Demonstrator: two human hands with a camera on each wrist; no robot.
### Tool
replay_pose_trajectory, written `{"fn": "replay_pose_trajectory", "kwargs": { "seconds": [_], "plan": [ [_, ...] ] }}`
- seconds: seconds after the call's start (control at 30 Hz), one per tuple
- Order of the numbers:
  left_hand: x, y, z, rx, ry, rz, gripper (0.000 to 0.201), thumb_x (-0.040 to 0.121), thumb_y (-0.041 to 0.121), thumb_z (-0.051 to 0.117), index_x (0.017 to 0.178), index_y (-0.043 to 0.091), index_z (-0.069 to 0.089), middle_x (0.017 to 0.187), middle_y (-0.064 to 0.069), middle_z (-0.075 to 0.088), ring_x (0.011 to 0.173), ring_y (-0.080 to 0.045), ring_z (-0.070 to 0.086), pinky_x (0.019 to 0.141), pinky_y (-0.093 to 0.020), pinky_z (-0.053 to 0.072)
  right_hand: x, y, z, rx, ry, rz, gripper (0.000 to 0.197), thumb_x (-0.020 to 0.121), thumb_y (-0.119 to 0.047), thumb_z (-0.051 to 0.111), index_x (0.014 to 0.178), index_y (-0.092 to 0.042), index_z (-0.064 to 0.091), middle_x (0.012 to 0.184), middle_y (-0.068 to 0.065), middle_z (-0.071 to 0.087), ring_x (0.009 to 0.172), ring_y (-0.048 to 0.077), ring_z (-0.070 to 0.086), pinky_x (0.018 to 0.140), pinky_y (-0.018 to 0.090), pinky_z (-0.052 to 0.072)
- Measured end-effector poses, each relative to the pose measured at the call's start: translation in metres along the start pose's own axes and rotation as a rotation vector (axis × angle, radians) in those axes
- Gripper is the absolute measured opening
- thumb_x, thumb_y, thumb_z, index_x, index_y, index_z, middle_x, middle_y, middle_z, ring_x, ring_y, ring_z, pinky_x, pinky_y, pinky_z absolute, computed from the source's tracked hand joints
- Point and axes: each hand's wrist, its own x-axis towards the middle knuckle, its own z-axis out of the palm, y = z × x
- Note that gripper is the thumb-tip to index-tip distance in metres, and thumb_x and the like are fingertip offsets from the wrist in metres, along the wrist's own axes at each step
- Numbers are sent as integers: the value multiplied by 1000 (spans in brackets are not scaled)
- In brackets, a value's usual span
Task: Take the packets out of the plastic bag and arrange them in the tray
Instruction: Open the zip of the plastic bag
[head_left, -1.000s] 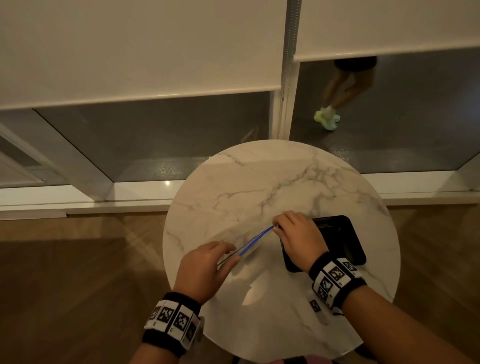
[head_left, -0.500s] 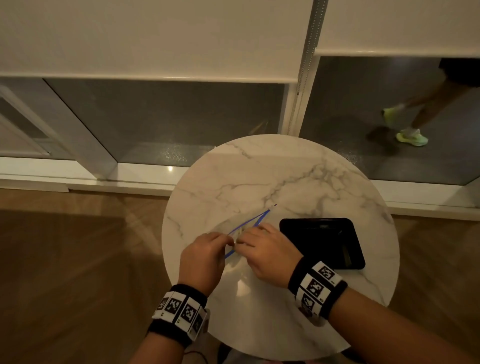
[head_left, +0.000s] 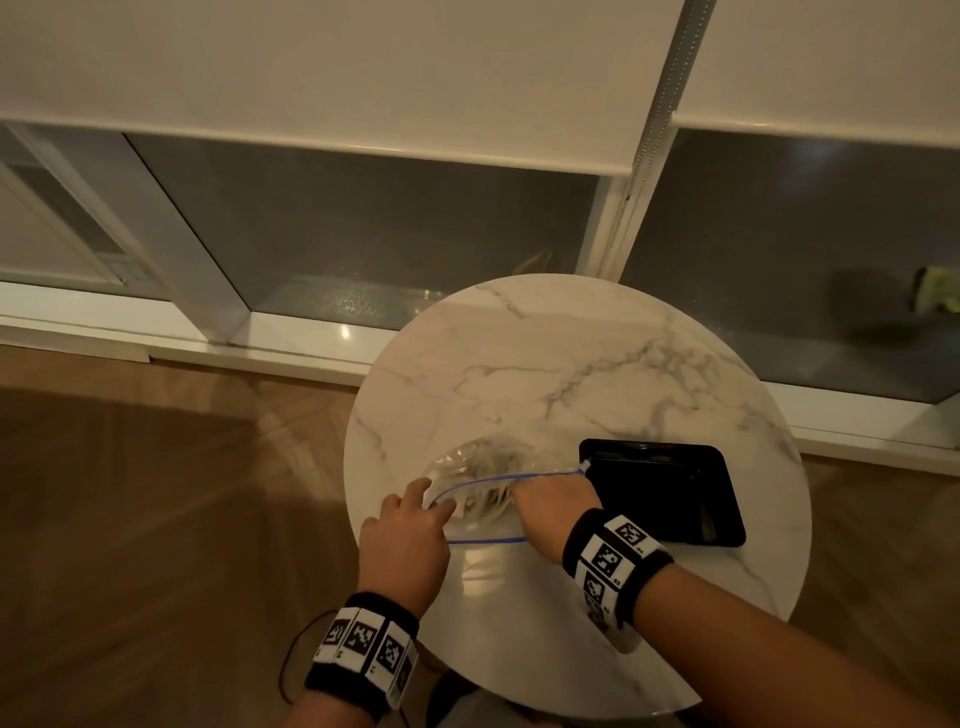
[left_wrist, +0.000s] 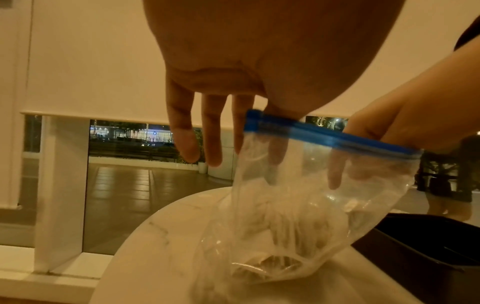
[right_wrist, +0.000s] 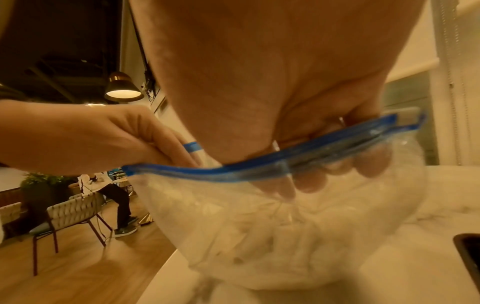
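A clear plastic bag (head_left: 480, 467) with a blue zip rim lies on the round marble table (head_left: 545, 364), its mouth facing me. White packets (left_wrist: 275, 214) are bunched at its bottom. My left hand (head_left: 434, 506) pinches the rim's left end between thumb and forefinger (left_wrist: 257, 121) and holds the mouth up. My right hand (head_left: 524, 493) is through the mouth, with its fingers (right_wrist: 311, 181) inside the bag just above the packets; I see none gripped. The black tray (head_left: 660, 493) sits right of the bag, with nothing visible in it.
The table stands against a low window ledge (head_left: 291, 343) with roller blinds above. Wooden floor (head_left: 156, 493) surrounds it. In the right wrist view, chairs (right_wrist: 70, 216) and a seated person are far off to the left. A cable (head_left: 291, 660) hangs near my left wrist.
Both hands were pinching the blue rim together. The mouth is now spread wide; my right hand has let go of the rim and gone inside the bag. The left still holds the rim.
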Motion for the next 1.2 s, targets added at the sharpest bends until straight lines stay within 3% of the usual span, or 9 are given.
{"fn": "replay_pose_trajectory", "kwargs": {
  "seconds": [0.1, 0.23, 0.47, 0.63, 0.7, 0.8, 0.9, 1.03, 1.2],
  "plan": [
    [-7, -2, 8, 49, -117, -65, 47, 97, 25, 44, 142, 40, 47, 142, 5, 48, 110, -23, 61, 75, -37, 52, 3, -7, 6, -6, -165, 44, 33, 95, -12, 43, 125, -14, 58, 123, 10, 63, 113, 30, 61, 88, 41, 49],
    [-1, -5, 6, -42, -139, -109, 52, 97, 20, 41, 147, 34, 40, 131, 2, 55, 102, -25, 66, 77, -36, 52, 10, -13, 5, 48, -308, 35, 40, 92, -16, 54, 131, -13, 51, 130, 11, 58, 116, 31, 59, 89, 43, 49],
    [51, -18, -26, -213, 132, -53, 51, 94, 12, 58, 142, 19, 45, 137, -5, 52, 90, -29, 69, 75, -41, 59, 37, -13, -39, 256, 5, 60, 74, 82, -14, 67, 146, -18, 29, 129, 13, 57, 113, 32, 59, 88, 44, 54],
    [59, -22, -40, -182, 339, -9, 68, 87, 6, 73, 147, 13, 42, 153, -7, 42, 96, -24, 67, 71, -34, 61, 49, -15, -46, 283, 271, 105, 117, 72, -5, 71, 154, -31, -8, 162, 18, -2, 139, 34, 36, 98, 42, 51],
    [52, -25, -29, -194, 298, 5, 69, 89, 8, 69, 150, 16, 38, 156, -5, 38, 101, -24, 66, 72, -35, 61, 49, -17, -39, 295, 280, 121, 103, 77, -13, 69, 155, -32, 4, 162, 13, -4, 134, 34, 42, 98, 42, 51],
    [33, -25, -2, -172, 110, 13, 57, 96, 10, 52, 149, 23, 36, 158, 2, 32, 105, -24, 62, 76, -39, 58, 49, -19, -17, 326, 143, 178, 57, 92, -27, 56, 145, -21, 37, 148, 14, 41, 115, 31, 58, 89, 41, 54],
    [13, -20, 25, -69, -87, 35, 54, 98, 15, 44, 150, 24, 33, 151, 3, 40, 114, -23, 57, 85, -39, 51, 56, -34, 2, 457, -55, 244, 50, 99, -18, 45, 147, -7, 34, 130, 15, 59, 104, 30, 64, 85, 39, 55],
    [2, -15, 41, -43, -157, 50, 54, 98, 13, 43, 151, 20, 35, 148, 1, 44, 116, -24, 57, 91, -37, 47, 69, -54, 21, 732, 3, 422, 45, 101, -13, 44, 145, -5, 33, 121, 15, 61, 91, 25, 61, 73, 32, 49],
    [-2, -15, 48, -129, -161, 26, 59, 94, 21, 56, 148, 22, 34, 153, -1, 32, 107, -27, 59, 85, -38, 51, 69, -48, 14, 735, -280, 455, 59, 101, -19, 49, 151, -1, 22, 158, 17, 26, 143, 30, 31, 112, 32, 31]
  ]
}}
